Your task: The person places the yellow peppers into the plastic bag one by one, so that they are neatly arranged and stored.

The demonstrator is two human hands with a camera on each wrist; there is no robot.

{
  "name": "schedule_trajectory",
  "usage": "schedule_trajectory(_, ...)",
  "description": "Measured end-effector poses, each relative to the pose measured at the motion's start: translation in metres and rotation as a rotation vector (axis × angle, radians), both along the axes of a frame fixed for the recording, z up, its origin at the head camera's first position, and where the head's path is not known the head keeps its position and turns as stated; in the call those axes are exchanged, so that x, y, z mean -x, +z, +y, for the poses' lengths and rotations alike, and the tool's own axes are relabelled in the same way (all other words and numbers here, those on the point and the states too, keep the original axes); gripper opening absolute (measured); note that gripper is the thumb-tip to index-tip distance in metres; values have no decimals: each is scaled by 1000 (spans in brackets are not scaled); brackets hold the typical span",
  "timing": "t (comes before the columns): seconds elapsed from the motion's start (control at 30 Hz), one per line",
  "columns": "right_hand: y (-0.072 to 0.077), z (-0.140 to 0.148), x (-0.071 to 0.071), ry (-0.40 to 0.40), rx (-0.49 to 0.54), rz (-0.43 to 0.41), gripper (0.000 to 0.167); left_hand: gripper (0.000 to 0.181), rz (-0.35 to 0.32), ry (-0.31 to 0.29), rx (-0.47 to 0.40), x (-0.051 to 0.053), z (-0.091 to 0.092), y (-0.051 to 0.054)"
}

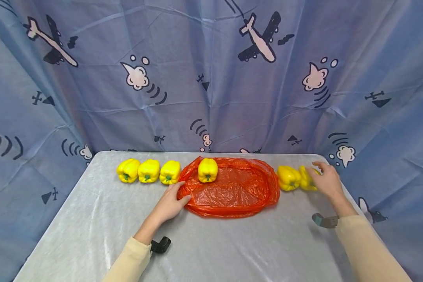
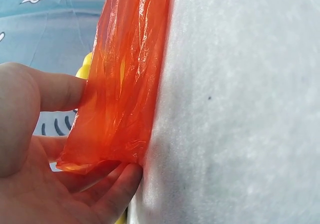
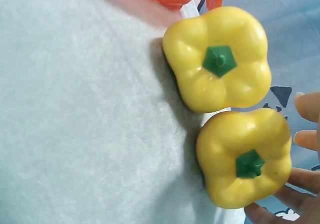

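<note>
A red plastic bag [image 1: 229, 209] lies spread with its mouth up on the table, and one yellow bell pepper [image 1: 208, 170] sits inside at its left. My left hand [image 1: 170, 201] holds the bag's left end, the film lying between thumb and curled fingers [image 2: 120, 189]. On the right, two yellow bell peppers stand side by side, the nearer one to the bag [image 1: 288, 178] and the outer one [image 3: 245, 159]. My right hand [image 1: 326, 180] is at the outer pepper's far side with fingers spread; whether they touch it is unclear.
Three more yellow bell peppers [image 1: 149, 171] stand in a row left of the bag. The table [image 1: 232, 250] has a whitish cover. A blue curtain [image 1: 183, 78] with printed aeroplanes hangs behind and at both sides. A dark device [image 1: 161, 245] is at the left wrist.
</note>
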State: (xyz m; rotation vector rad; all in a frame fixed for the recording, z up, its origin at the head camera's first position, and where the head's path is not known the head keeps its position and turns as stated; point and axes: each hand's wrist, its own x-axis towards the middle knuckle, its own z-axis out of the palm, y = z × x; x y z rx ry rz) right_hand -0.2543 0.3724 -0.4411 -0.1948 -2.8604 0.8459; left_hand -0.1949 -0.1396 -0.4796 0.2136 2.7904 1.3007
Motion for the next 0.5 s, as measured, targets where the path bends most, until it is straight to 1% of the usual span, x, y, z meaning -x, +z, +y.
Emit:
schedule_trajectory(0.1, -5, 3, 2, 11, 0, -32, 67, 60, 12, -3, 7, 0, 0, -1)
schedule_trajectory(0.2, -9, 6, 3, 25, 7, -55, 69, 60, 10, -3, 8, 1, 0, -1)
schedule_trajectory(0.5, -16, 11, 2, 89, 65, -109, 76, 60, 7, -3, 5, 0, 0, -1)
